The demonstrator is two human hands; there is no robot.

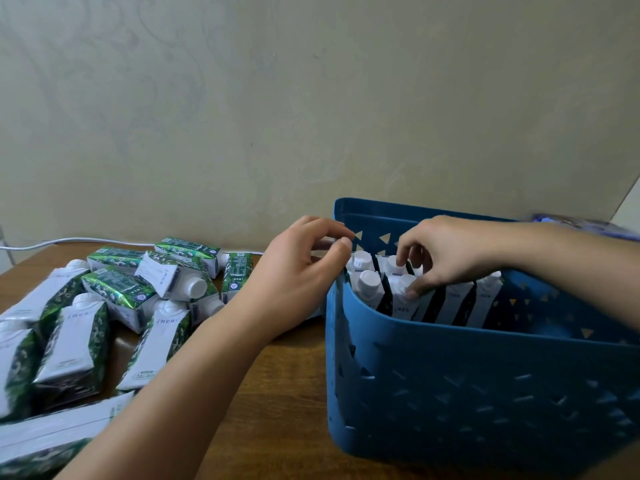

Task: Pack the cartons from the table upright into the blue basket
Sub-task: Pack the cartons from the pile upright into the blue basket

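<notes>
Inside the blue basket (467, 358), the right hand (450, 252) is settling a carton into the row.

At the basket's left end a cluster of upright cartons (369, 289) stands packed tight, caps up, and the right hand comes in from above with thumb and fingers pinched on the top of one carton (403, 299), which looks like a nudge to keep it standing square against its neighbours. The left hand (294, 271) sits at the basket's near-left corner, fingers curled loosely at the rim and carrying nothing; my guess is it steadies the basket. Over on the tabletop (277, 393), a heap of loose cartons (138, 306) lies on its sides to the left, waiting, and open room shows at the basket's right end.
</notes>
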